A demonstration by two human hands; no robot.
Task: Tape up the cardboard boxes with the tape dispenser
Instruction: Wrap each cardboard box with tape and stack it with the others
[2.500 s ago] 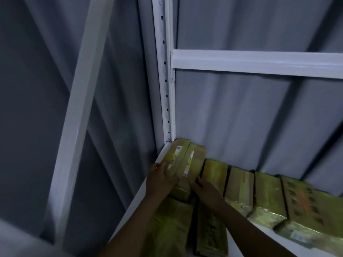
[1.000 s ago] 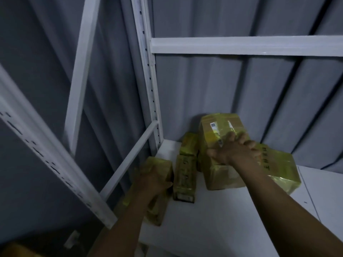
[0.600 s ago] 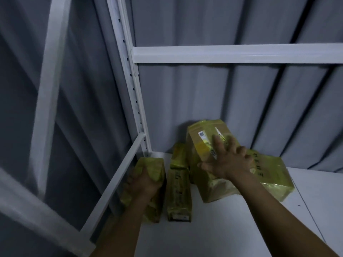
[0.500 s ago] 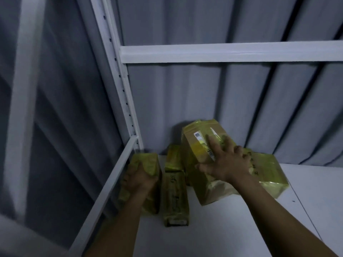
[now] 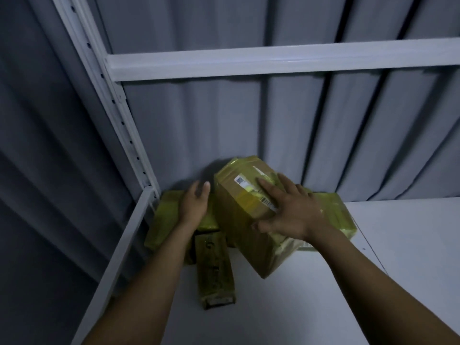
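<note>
we see four yellow-taped cardboard boxes crowded into the back left corner of a white shelf (image 5: 323, 295); the largest box (image 5: 236, 235) stands tilted, one corner down on the shelf and its top leaning towards the corrugated grey wall (image 5: 224, 120); a white label (image 5: 242, 181) and a barcode strip show on its upper face

our right hand (image 5: 291, 212) lies flat on that upper face, fingers straight and spread, thumb along the lower edge; it presses the box and curls round nothing

our left hand (image 5: 195, 205) is open too, fingers straight and together, pointing at the corner just left of the large box; it hangs over the leftmost box (image 5: 161, 220), and we cannot tell whether the palm touches it

the leftmost box lies against the shelf's side rail (image 5: 119, 250); a narrow box (image 5: 215, 267) lies flat in front, its long side running towards us, between the left forearm and the large box's low corner; a fourth box (image 5: 336, 212) lies flat behind the right hand, just beside the large one and near the wall

a perforated white upright (image 5: 117, 100) rises from the corner; a white crossbeam (image 5: 273, 61) runs from it to the right, above the boxes; the light is dim and the print on the boxes is too blurred to read
</note>
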